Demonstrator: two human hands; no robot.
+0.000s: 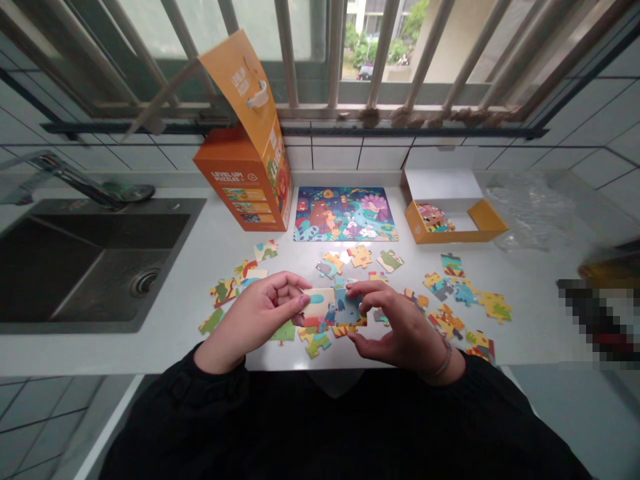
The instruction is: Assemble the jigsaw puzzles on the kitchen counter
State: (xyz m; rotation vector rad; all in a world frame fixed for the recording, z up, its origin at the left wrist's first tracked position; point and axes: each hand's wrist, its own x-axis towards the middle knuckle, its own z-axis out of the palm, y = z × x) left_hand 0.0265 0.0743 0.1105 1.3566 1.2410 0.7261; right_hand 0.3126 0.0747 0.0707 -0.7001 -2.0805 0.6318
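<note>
Cream and blue, the joined puzzle pieces (pixel 334 308) lie pinched between left hand (pixel 273 303) and right hand (pixel 400 320) above the white counter (pixel 180 293), long axis running left to right; a bluish figure and red patches show on them.

Upper garment (pixel 310 433): one, black, long-sleeved, plain across the visible front, matte in finish. Left sleeve (pixel 200 393): black, loose-cut, creased and gathered toward the wrist, ending in a narrow cuff (pixel 220 357) short of the left hand (pixel 270 303). Right sleeve (pixel 493 407): matching black, full in shape, softly folded. Bracelet (pixel 444 362): one, slim, light-toned, worn at the wrist of the right hand (pixel 395 323); possibly beaded or chain-linked, detail being too small to settle.
</note>
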